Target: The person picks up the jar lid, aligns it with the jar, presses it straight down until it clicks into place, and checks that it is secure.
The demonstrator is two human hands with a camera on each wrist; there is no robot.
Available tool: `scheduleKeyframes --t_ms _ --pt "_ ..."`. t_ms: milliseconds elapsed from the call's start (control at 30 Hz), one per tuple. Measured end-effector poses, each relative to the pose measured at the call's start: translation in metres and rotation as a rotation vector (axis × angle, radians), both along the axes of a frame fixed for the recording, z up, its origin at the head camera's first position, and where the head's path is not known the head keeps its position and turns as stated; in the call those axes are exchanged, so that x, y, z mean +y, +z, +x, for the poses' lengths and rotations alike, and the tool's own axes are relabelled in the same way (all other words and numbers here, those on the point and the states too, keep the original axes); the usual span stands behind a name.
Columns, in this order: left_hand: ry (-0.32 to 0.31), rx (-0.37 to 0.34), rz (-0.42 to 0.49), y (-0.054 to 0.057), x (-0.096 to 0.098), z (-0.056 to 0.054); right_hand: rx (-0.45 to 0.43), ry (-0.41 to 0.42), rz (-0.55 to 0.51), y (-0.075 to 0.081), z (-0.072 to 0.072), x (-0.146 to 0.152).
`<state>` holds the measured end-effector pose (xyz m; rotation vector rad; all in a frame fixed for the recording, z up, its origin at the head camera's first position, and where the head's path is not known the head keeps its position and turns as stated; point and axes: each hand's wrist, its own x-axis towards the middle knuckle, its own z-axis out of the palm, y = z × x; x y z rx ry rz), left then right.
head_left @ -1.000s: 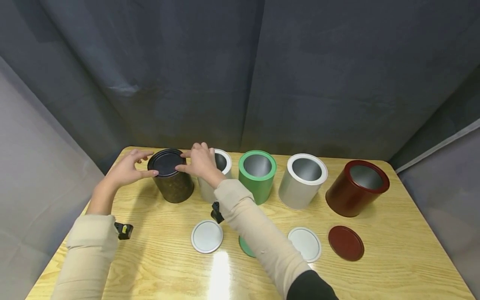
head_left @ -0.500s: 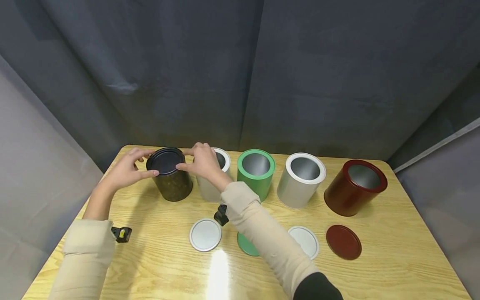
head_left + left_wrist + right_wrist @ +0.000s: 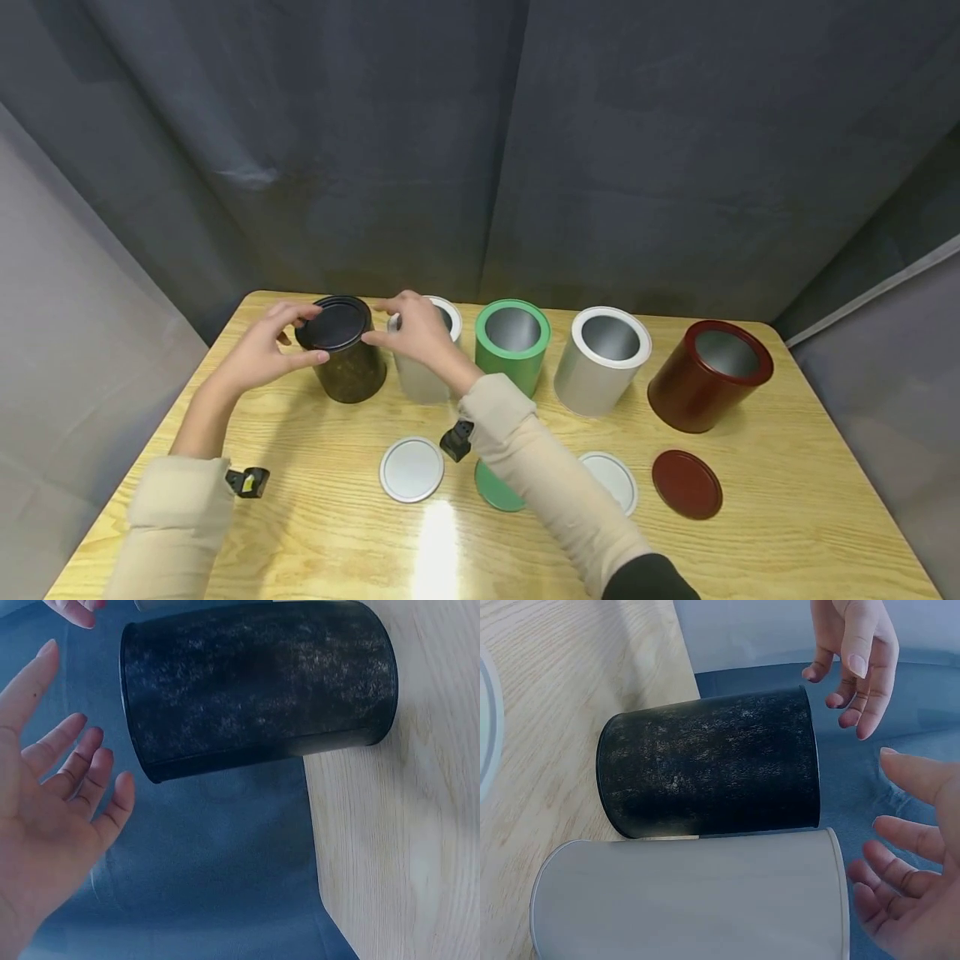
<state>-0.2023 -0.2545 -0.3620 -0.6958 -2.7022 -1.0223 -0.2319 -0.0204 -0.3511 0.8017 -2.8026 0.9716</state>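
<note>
A dark, mottled can (image 3: pixel 348 371) stands upright at the left end of the row, with a black lid (image 3: pixel 336 323) seated in its rim. My left hand (image 3: pixel 262 348) hovers at the can's left, fingers loosely bent and spread. To the right of the rim is my right hand (image 3: pixel 420 332), partly over the nearest white can (image 3: pixel 420 375). Both wrist views show a gap between the dark can (image 3: pixel 259 686) and the hands, and neither hand holds anything.
A green can (image 3: pixel 513 354), another white can (image 3: pixel 596 379) and a dark red can (image 3: pixel 693 392) stand open to the right. In front lie a white lid (image 3: pixel 411 469), a green lid (image 3: pixel 498 487), another white lid (image 3: pixel 611 479) and a red lid (image 3: pixel 687 484). Dark curtain (image 3: pixel 480 150) hangs behind.
Both hands have come away from the dark can's lid. The right hand has shifted to the right, the left slightly toward the right above the rim. The cans and lids stay put.
</note>
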Motion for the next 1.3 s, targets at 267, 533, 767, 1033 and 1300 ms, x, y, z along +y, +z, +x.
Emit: scheduleKeyframes --t_ms 267,533,767,1033,1300 --pt "-0.018 0.002 -0.007 -0.001 0.004 0.009 0.055 0.045 -0.033 -0.004 0.004 0.009" --pt "-0.026 0.001 0.002 -0.005 0.008 0.015 0.068 0.053 -0.03 -0.003 0.013 0.015" --pt "-0.038 0.008 0.006 -0.006 0.011 0.019 0.075 0.07 -0.047 -0.005 0.019 0.021" --pt "-0.069 0.026 0.036 -0.009 0.014 0.023 0.043 0.09 -0.121 -0.009 0.027 0.028" --pt "-0.08 0.081 0.071 -0.01 0.027 0.038 0.068 0.119 -0.183 -0.016 0.038 0.037"
